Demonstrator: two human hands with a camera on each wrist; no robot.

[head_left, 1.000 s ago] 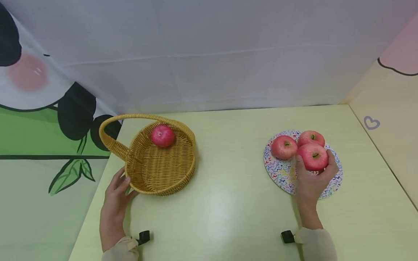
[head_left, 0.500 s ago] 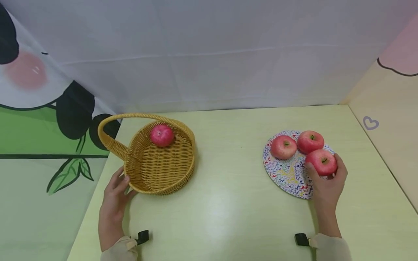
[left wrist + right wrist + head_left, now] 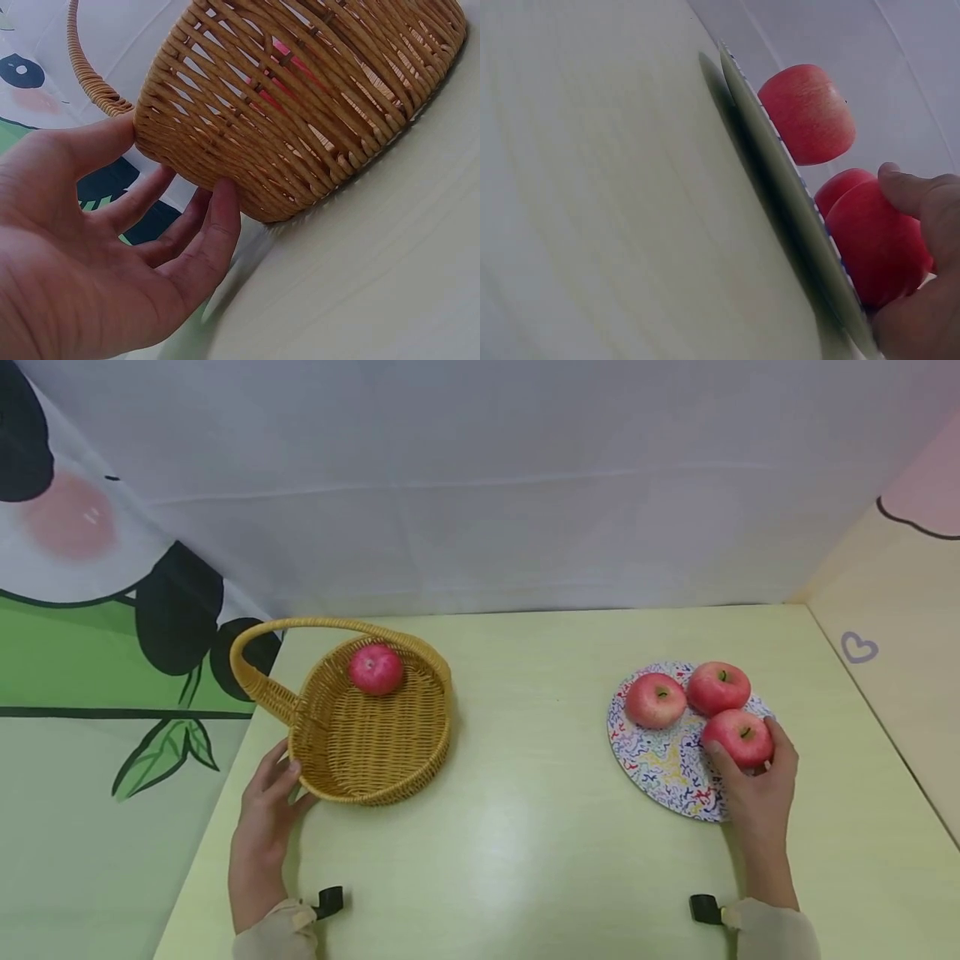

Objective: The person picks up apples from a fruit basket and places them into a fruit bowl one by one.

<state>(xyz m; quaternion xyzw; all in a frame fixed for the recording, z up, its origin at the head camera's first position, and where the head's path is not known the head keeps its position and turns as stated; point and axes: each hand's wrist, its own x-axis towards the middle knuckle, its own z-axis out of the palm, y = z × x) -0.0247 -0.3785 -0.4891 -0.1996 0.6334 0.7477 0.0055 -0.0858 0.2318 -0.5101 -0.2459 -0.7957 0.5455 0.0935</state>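
My left hand (image 3: 266,818) holds the left side of a yellow-brown wicker basket (image 3: 367,743), with its tall handle to the left. In the left wrist view my left hand's bent fingers (image 3: 217,232) touch the woven wall close to the rim. One red apple (image 3: 376,669) lies inside the basket near its back. My right hand (image 3: 761,793) grips a red apple (image 3: 738,737), thumb on one side and fingers on the other, over the right side of a round patterned plate (image 3: 667,777). Two more apples, a left one (image 3: 656,700) and a back one (image 3: 718,687), sit on the plate.
Everything stands on a pale yellow-green table (image 3: 525,735). A white cloth wall (image 3: 487,510) rises behind it. A printed panel (image 3: 82,652) borders the left side, and a cream panel (image 3: 900,652) the right.
My right hand has carried its apple right and slightly toward me, from the plate's middle to its right side. My left hand and the basket have stayed in place.
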